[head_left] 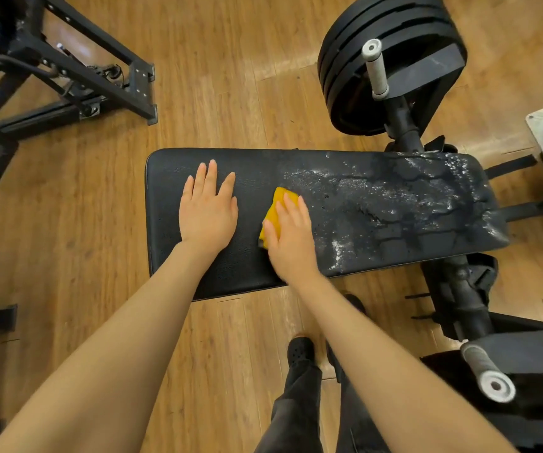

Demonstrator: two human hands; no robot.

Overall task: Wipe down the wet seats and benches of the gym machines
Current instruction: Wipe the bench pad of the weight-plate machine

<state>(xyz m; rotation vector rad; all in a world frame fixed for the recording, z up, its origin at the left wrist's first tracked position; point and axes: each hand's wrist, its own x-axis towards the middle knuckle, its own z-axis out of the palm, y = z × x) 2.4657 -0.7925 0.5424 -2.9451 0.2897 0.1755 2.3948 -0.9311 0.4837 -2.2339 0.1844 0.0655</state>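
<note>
**Yellow cloth at the edge of the wet patch**

A yellow cloth lies on the black padded bench, roughly at its middle, right where the dry left part meets the wet right part. The right hand lies on top of the cloth with fingers straight and together, pressing it flat against the padding; the cloth shows past the fingertips and along the thumb side. The left hand rests palm down on the dry left end of the bench, fingers straight and slightly spread, holding nothing. The two hands are near each other but apart.

The right part of the bench glistens with water droplets and streaks over cracked, worn upholstery. Beyond the far edge stands a stack of black weight plates on a sleeve with a grey end; a second grey sleeve end shows at the near right. A black machine frame stands on the wooden floor to the far left. A black shoe shows below the bench.
</note>
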